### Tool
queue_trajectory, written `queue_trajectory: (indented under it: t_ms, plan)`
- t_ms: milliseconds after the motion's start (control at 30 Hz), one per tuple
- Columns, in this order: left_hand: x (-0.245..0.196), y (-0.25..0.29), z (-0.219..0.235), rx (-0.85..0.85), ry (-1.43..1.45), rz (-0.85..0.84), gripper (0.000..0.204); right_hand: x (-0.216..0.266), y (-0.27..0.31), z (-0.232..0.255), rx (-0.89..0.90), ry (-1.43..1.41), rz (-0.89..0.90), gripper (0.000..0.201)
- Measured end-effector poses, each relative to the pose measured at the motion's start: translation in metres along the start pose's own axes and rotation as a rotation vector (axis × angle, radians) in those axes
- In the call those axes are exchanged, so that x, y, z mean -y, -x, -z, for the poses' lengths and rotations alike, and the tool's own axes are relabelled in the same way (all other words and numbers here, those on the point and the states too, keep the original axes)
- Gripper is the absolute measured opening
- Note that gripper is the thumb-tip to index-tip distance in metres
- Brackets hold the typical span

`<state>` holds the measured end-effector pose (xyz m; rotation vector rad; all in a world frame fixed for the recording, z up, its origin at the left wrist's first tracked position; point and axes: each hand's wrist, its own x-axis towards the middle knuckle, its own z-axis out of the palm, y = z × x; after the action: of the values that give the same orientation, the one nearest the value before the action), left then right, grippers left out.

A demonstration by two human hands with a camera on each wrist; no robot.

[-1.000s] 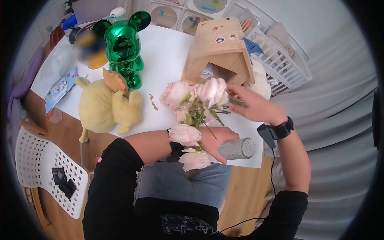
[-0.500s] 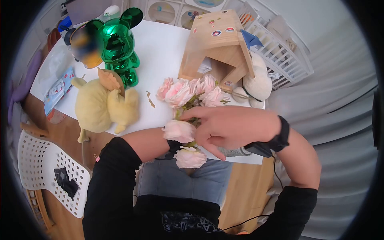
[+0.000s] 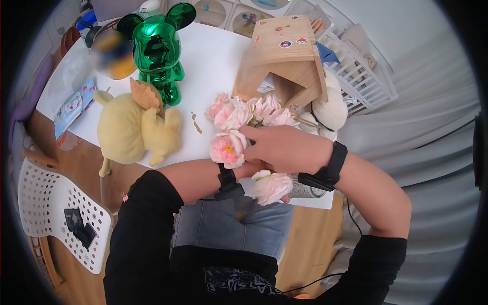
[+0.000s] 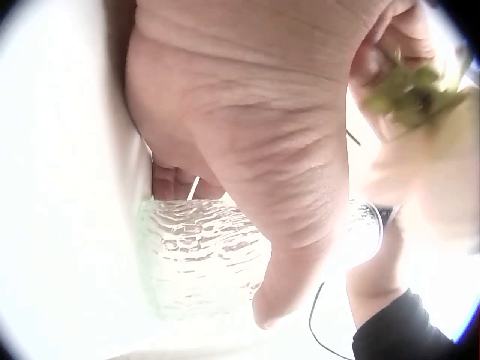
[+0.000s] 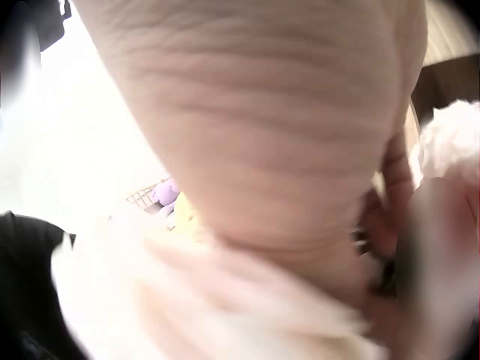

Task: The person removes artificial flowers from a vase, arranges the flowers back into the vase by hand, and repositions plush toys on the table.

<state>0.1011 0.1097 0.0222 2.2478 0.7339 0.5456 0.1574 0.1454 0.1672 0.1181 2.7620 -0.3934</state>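
My left hand [image 4: 247, 112] grips a clear textured glass vase [image 4: 199, 259] lying on its side near the table's front edge. In the head view most of that hand is hidden under the right one; the vase [image 3: 307, 191] shows past the right wrist. My right hand [image 3: 287, 147] reaches across above it, with curled fingers among the stems of a bunch of pink roses [image 3: 234, 116]. One rose [image 3: 229, 149] faces up at those fingertips. Another rose [image 3: 272, 187] hangs below the hand, in front of the vase. The gripped stems are mostly hidden.
A wooden house-shaped box [image 3: 279, 48] stands behind the flowers, beside a white plush toy [image 3: 329, 109]. On the left are a yellow plush toy [image 3: 124, 129], a shiny green bear figure [image 3: 157, 48] and a blue packet [image 3: 75, 107]. A white chair [image 3: 61, 213] stands left of the table.
From the right of the bunch, my right hand has come left and over the left hand into the stems. The near rose has turned face up, and the lowest has shifted right.
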Motion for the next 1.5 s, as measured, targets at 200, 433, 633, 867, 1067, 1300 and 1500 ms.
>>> queue_trajectory:
  t_ms: [200, 433, 633, 867, 1067, 1300, 1500]
  plan:
    - [0.013, 0.014, 0.006, 0.114, 0.167, -0.020, 0.103, -0.005, -0.025, 0.030, -0.126, -0.261, 0.118, 0.013]
    - [0.019, 0.010, -0.001, 0.051, 0.293, -0.175, 0.096, 0.000, -0.021, 0.050, -0.357, -0.166, -0.020, 0.028]
    - [0.025, 0.009, -0.003, 0.022, 0.285, -0.221, 0.091, -0.040, 0.036, 0.057, -0.237, -0.267, -0.206, 0.022]
    - [0.025, 0.006, -0.003, -0.021, 0.285, -0.294, 0.082, -0.077, 0.121, -0.013, -0.162, -0.237, -0.359, 0.015]
    - [0.023, 0.008, -0.004, 0.018, 0.289, -0.237, 0.088, -0.088, 0.130, -0.088, -0.216, -0.434, -0.266, 0.026]
    - [0.019, 0.006, 0.001, -0.049, 0.208, -0.305, 0.083, -0.083, 0.151, -0.082, -0.505, -0.386, -0.424, 0.023]
    - [0.013, 0.007, 0.005, -0.031, 0.199, -0.262, 0.081, -0.084, 0.178, -0.068, -0.770, -0.481, -0.558, 0.024]
